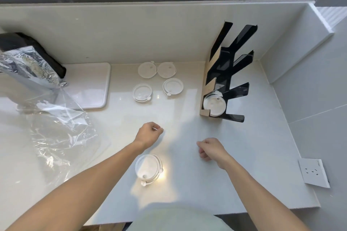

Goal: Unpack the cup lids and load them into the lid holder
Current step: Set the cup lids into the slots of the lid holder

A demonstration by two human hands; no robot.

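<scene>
Several white cup lids lie on the pale counter: two at the back [147, 69] [167, 69], two in front of them [142, 92] [173, 86], and a short stack [149, 169] near me. The black lid holder [227, 73] stands at the right, with lids [214, 105] in its lowest slot. My left hand [149, 134] hovers over the counter above the near stack, its fingers curled and holding nothing I can see. My right hand [211, 149] hangs to its right, loosely curled and empty.
Crumpled clear plastic wrap [62, 133] covers the counter's left side. A foil bag [28, 67] and a white tray [90, 84] sit at the back left. A wall socket [313, 172] is at the right, and window frames run along the back.
</scene>
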